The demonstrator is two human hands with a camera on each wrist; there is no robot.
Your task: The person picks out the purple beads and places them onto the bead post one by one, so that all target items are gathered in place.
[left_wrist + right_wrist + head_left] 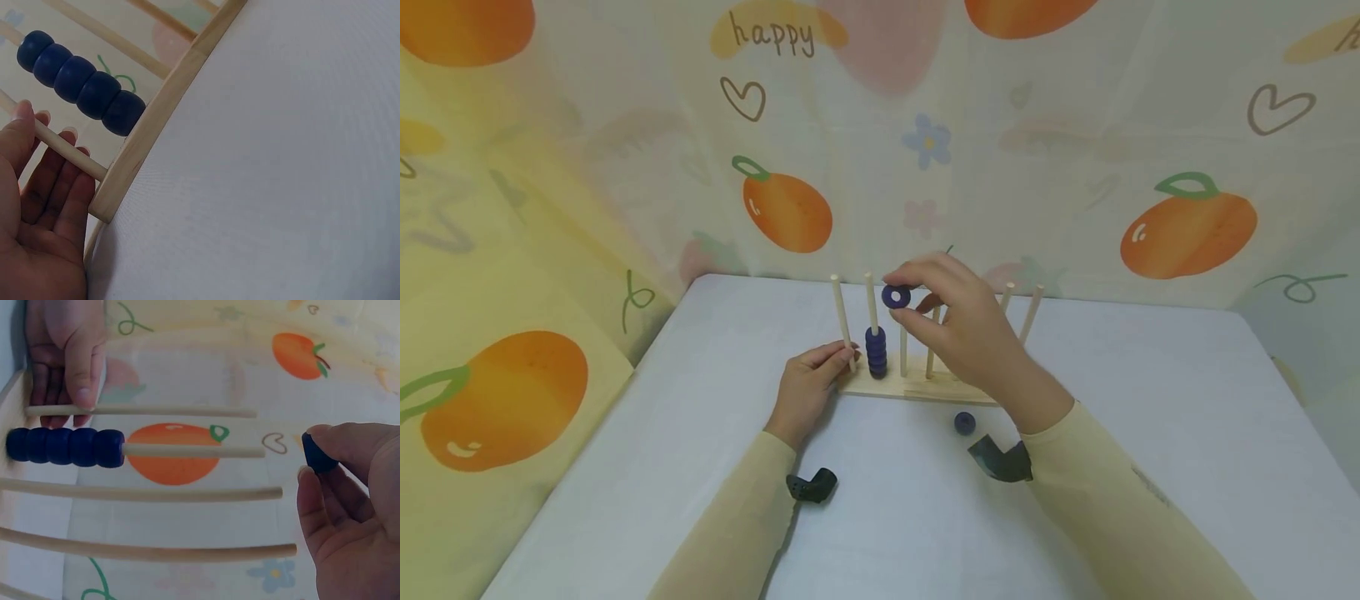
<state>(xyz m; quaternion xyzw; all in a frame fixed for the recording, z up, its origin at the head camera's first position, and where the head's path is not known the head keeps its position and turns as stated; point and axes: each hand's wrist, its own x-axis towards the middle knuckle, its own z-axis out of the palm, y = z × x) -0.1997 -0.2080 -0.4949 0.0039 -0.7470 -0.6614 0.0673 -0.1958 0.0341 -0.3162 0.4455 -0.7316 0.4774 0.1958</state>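
Note:
A wooden rack (pixel 880 385) with several upright pegs stands on the table. Its second peg from the left carries a stack of several dark blue beads (pixel 876 353), and the top of that peg is bare. My left hand (pixel 808 385) grips the leftmost peg (pixel 69 152) low down, thumb on one side and fingers on the other. Above the rack, my right hand (pixel 958 321) pinches one blue bead (pixel 319 454) between thumb and fingertips, its hole showing in the head view. The bead is apart from the peg tips, close to the second peg's end.
Another blue bead (pixel 965 423) lies on the white tabletop (pixel 895 517) in front of the rack. A cloth (pixel 1037 158) printed with oranges hangs behind the table. Dark wrist mounts (pixel 812 485) stick out beside both forearms.

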